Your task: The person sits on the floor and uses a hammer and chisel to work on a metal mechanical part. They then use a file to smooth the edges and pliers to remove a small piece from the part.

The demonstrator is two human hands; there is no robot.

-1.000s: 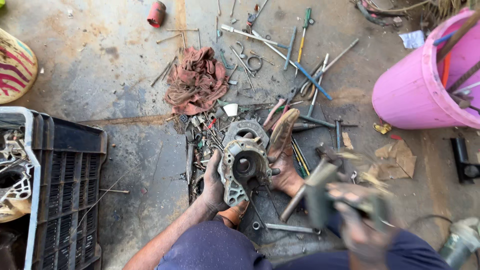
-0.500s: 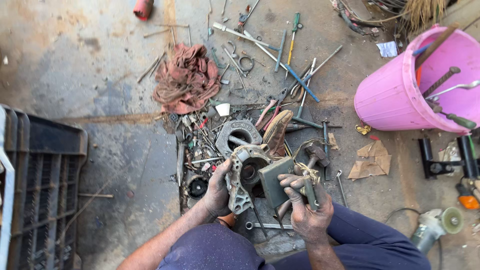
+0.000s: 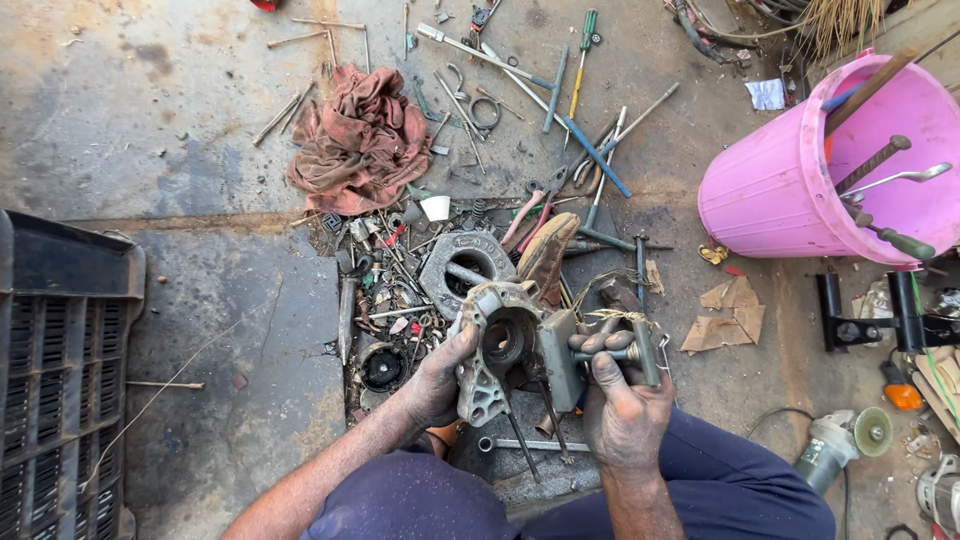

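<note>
Biggest thing around is the pink plastic bucket (image 3: 790,200) off to the right, stuffed with long rods and handles, well away from the work. On the left edge sits a black slotted plastic crate (image 3: 60,370). Up top there's a crumpled reddish-brown rag (image 3: 360,140) next to a scatter of screwdrivers, spanners and small parts across the stained concrete floor (image 3: 150,120).

The actual job is dead centre, just above the knees: a grey cast-metal housing with a round bore (image 3: 500,345), held up off the floor. The left hand (image 3: 440,375) cups its left side, fingers curled tight around the edge. The right hand (image 3: 625,400) has its fingers wrapped closed around a T-handled puller tool with a flat grey plate (image 3: 600,352), the plate sitting right against the housing's bore.

My take on doing this well: keep the left grip firm so the casting can't twist, keep the tool square to the bore, and turn steadily rather than jerking. If it cocks sideways it'll probably bind or slip.
</note>
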